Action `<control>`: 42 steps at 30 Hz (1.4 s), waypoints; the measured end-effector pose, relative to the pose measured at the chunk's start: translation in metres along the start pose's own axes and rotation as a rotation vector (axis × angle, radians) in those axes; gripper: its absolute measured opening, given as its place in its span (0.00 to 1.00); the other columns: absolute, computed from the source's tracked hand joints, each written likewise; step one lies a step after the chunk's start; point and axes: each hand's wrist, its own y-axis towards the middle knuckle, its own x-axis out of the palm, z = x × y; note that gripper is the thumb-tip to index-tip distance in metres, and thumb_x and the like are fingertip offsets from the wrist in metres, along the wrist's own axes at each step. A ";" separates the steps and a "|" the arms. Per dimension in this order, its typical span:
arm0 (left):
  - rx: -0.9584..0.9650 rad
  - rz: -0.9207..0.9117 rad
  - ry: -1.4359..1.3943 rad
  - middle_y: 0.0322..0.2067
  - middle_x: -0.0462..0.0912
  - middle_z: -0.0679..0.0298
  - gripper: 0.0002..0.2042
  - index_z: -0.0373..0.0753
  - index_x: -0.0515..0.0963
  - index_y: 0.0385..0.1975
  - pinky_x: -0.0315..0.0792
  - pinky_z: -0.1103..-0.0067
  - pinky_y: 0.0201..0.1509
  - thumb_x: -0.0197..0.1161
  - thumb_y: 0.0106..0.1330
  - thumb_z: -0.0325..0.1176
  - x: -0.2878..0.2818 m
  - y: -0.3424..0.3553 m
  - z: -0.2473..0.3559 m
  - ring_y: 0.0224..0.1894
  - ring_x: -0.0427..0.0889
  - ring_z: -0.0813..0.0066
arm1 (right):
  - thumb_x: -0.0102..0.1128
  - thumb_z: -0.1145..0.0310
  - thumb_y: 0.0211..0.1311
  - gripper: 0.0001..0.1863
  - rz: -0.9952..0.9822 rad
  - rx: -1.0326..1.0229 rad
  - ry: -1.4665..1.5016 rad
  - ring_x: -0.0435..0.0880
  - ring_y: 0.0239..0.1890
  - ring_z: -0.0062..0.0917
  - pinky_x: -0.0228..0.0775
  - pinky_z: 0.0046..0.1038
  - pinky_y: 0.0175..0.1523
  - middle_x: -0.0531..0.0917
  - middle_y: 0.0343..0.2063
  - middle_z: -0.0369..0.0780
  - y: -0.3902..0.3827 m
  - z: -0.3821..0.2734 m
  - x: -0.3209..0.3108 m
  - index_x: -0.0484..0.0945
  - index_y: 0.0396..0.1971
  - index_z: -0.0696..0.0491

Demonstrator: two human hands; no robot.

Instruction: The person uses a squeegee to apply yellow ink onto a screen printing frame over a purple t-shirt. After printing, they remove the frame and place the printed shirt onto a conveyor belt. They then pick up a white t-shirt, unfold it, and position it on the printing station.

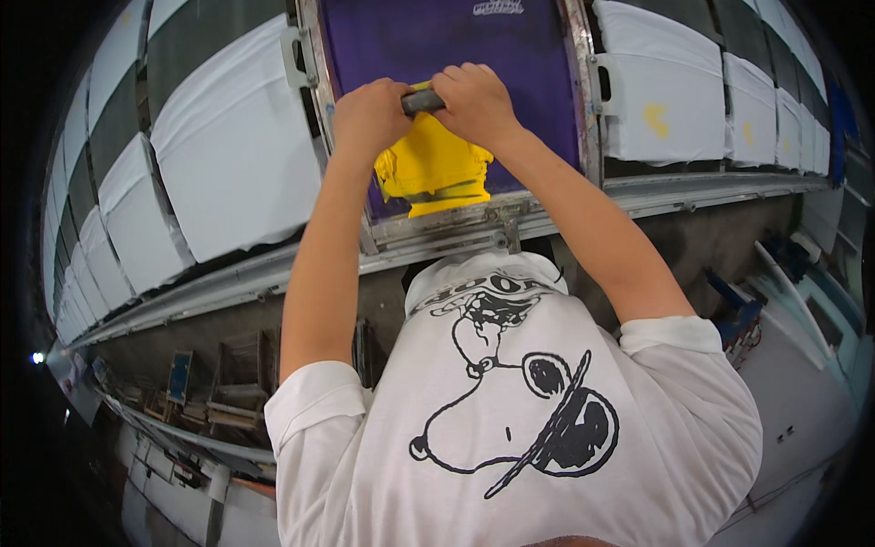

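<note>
Purple screen [538, 82] is filling upper centre; left grip [372, 114] and right grip [474, 98] are clamping the crosswise squeegee [420, 102], ink [433, 157] lying frame-below.

Both arms [319, 260] reach forward, converging; left hand [372, 117] and right hand [476, 102] curl inward, just apart.

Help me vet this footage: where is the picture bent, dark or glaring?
In the head view, the metal rail bows, corners go black, a small light glares at far left, while the left hand and right hand look reasonably sharp.
</note>
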 end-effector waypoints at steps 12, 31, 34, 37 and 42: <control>-0.086 -0.495 -0.054 0.39 0.88 0.59 0.18 0.51 0.87 0.49 0.80 0.64 0.48 0.73 0.56 0.41 -0.020 -0.065 0.038 0.45 0.88 0.57 | 0.76 0.59 0.54 0.16 0.162 0.204 0.397 0.83 0.42 0.40 0.75 0.39 0.49 0.86 0.34 0.42 -0.063 0.027 -0.060 0.84 0.35 0.53; 0.117 0.053 -0.190 0.56 0.78 0.59 0.36 0.45 0.78 0.60 0.68 0.62 0.65 0.70 0.43 0.21 0.028 -0.189 0.047 0.59 0.78 0.55 | 0.70 0.51 0.65 0.25 0.641 0.992 0.477 0.81 0.32 0.21 0.74 0.26 0.40 0.87 0.33 0.35 -0.081 0.244 -0.074 0.86 0.48 0.58; 0.142 0.081 -0.191 0.56 0.79 0.59 0.36 0.46 0.78 0.61 0.68 0.63 0.66 0.71 0.43 0.21 0.012 -0.205 0.018 0.59 0.78 0.57 | 0.70 0.54 0.66 0.18 0.749 0.974 0.679 0.66 0.21 0.11 0.56 0.17 0.25 0.75 0.21 0.27 -0.044 0.166 -0.100 0.86 0.46 0.53; 0.115 0.033 -0.234 0.56 0.79 0.60 0.35 0.46 0.79 0.60 0.68 0.63 0.66 0.71 0.44 0.22 -0.011 -0.224 -0.040 0.59 0.78 0.59 | 0.71 0.54 0.66 0.18 0.719 0.925 0.891 0.65 0.19 0.09 0.52 0.16 0.22 0.74 0.20 0.27 -0.018 0.098 -0.088 0.85 0.46 0.52; 0.021 -0.007 -0.202 0.53 0.82 0.62 0.32 0.44 0.82 0.56 0.69 0.64 0.63 0.71 0.44 0.22 -0.052 -0.276 -0.186 0.57 0.80 0.59 | 0.72 0.57 0.65 0.17 0.691 0.955 0.825 0.72 0.24 0.12 0.61 0.18 0.29 0.79 0.24 0.28 0.037 -0.012 0.029 0.86 0.44 0.55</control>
